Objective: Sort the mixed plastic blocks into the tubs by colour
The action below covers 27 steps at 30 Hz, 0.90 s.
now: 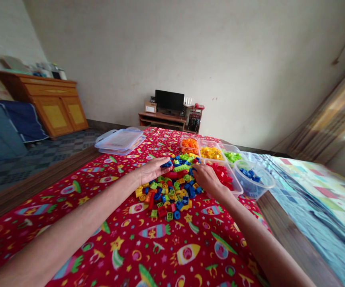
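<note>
A heap of mixed plastic building bricks [172, 185] in red, blue, green and yellow lies on the red patterned cloth. My left hand [152, 170], palm turned inward, is at the heap's left side with a blue building brick [166, 164] between thumb and fingers. At the heap's right side, my right hand [207, 178] points down with its fingers pinched together. Blue shows at those fingertips, apparently another blue building brick [194, 170], partly hidden by the fingers. The red bricks' box stands right beside this hand.
Clear boxes hold orange bricks [189, 144], yellow bricks [211, 153], green bricks [232, 156] and red bricks [222, 175]. A round clear tub [265, 184] contains blue ones. Stacked clear lids [120, 140] lie at the cloth's left edge. A monitor [169, 100] stands on a desk behind.
</note>
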Available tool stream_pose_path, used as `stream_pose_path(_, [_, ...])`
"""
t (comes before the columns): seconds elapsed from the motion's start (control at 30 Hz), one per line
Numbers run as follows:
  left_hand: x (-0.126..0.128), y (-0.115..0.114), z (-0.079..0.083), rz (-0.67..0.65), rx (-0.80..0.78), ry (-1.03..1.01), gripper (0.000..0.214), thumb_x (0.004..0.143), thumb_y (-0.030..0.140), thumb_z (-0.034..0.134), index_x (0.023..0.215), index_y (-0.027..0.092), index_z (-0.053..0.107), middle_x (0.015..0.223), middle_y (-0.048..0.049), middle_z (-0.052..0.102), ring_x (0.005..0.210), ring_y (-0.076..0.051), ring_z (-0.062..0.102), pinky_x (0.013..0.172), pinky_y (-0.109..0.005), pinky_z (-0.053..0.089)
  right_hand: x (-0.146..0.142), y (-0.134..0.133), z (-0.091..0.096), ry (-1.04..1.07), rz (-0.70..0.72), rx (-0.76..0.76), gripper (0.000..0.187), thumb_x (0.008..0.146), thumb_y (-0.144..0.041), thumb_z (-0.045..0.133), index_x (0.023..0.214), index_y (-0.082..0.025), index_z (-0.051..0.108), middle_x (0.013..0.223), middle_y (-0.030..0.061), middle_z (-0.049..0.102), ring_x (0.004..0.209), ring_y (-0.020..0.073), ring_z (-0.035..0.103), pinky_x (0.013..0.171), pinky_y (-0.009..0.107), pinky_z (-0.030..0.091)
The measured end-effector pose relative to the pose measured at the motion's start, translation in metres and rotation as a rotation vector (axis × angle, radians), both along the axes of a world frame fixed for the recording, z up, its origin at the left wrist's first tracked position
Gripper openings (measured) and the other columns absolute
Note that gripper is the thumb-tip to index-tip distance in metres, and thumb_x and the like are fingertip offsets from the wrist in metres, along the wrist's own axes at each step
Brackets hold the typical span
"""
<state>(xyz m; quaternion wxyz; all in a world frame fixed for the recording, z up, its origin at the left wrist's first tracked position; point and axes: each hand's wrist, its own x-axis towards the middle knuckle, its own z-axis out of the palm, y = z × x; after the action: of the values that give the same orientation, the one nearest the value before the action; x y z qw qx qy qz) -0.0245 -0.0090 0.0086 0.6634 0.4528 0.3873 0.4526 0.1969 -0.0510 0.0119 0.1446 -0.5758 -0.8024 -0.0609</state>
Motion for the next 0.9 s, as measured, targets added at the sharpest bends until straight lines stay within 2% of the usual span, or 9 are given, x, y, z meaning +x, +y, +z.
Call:
stream_pose_path(0.17, [0.015,-0.014,0.005,-0.046,-0.026,-0.113,0.021,0.093,0.022,0.048,0.082,0.014,0.063,0.084,-0.0035,0.068,0.083,-0.011,0.064,0.089,-0.027,0.054,-0.012,-0.005,0.002,0.234,0.135,0.143,0.034,0.091,-0.022,0.044,0.121,-0.013,0.058,0.104,0.0103,0.069,0.094,0.0184,0.062,0.081,0.026,0.044])
stream_pose_path(0.27, [0.028,-0.027,0.006,-0.130,-0.049,-0.120,0.023,0.094,0.022,0.044,0.085,0.016,0.064,0.089,-0.0042,0.069,0.091,-0.013,0.063,0.089,-0.027,0.053,-0.024,-0.011,-0.002,0.210,0.231,0.162,0.032,0.093,-0.022,0.042,0.121,-0.014,0.057,0.106,0.0110,0.067,0.096,0.0187,0.061,0.084,0.028,0.044])
stream_pose_path(0.33, [0.036,-0.036,0.007,-0.159,-0.066,-0.103,0.023,0.094,0.023,0.042,0.089,0.017,0.064,0.091,-0.0041,0.069,0.092,-0.014,0.062,0.082,-0.025,0.054,-0.032,-0.015,-0.005,0.135,0.262,0.123,0.031,0.093,-0.019,0.041,0.119,-0.013,0.057,0.106,0.0127,0.065,0.097,0.0198,0.059,0.085,0.030,0.044])
stream_pose_path(0.47, [0.043,-0.045,0.007,-0.151,-0.070,-0.055,0.029,0.096,0.026,0.037,0.093,0.016,0.064,0.083,-0.0047,0.067,0.078,-0.013,0.062,0.062,-0.020,0.052,-0.041,-0.023,-0.010,0.037,0.290,0.053,0.029,0.094,-0.021,0.043,0.117,-0.009,0.055,0.103,0.0159,0.063,0.095,0.0217,0.057,0.084,0.033,0.044])
stream_pose_path(0.6, [0.043,-0.046,0.005,-0.129,-0.094,-0.137,0.018,0.094,0.027,0.046,0.090,0.017,0.061,0.073,-0.0002,0.061,0.055,-0.008,0.053,0.047,-0.016,0.044,-0.042,-0.024,-0.008,0.093,0.341,0.030,0.031,0.093,-0.026,0.047,0.119,-0.010,0.052,0.097,0.0130,0.064,0.088,0.0200,0.057,0.078,0.031,0.044])
stream_pose_path(0.7, [0.042,-0.046,0.003,-0.116,-0.134,-0.227,0.010,0.091,0.022,0.052,0.094,0.016,0.060,0.073,0.0015,0.059,0.052,-0.007,0.051,0.047,-0.017,0.043,-0.039,-0.023,-0.004,0.134,0.366,-0.004,0.026,0.094,-0.024,0.046,0.116,-0.012,0.054,0.093,0.0111,0.064,0.085,0.0185,0.057,0.074,0.028,0.042])
stream_pose_path(0.9, [0.042,-0.044,0.002,-0.177,-0.135,-0.293,0.010,0.091,0.020,0.052,0.091,0.015,0.061,0.074,-0.0010,0.062,0.062,-0.011,0.058,0.057,-0.022,0.050,-0.033,-0.022,0.002,0.117,0.397,0.000,0.024,0.092,-0.020,0.047,0.111,-0.013,0.059,0.086,0.0085,0.064,0.077,0.0163,0.056,0.068,0.024,0.039])
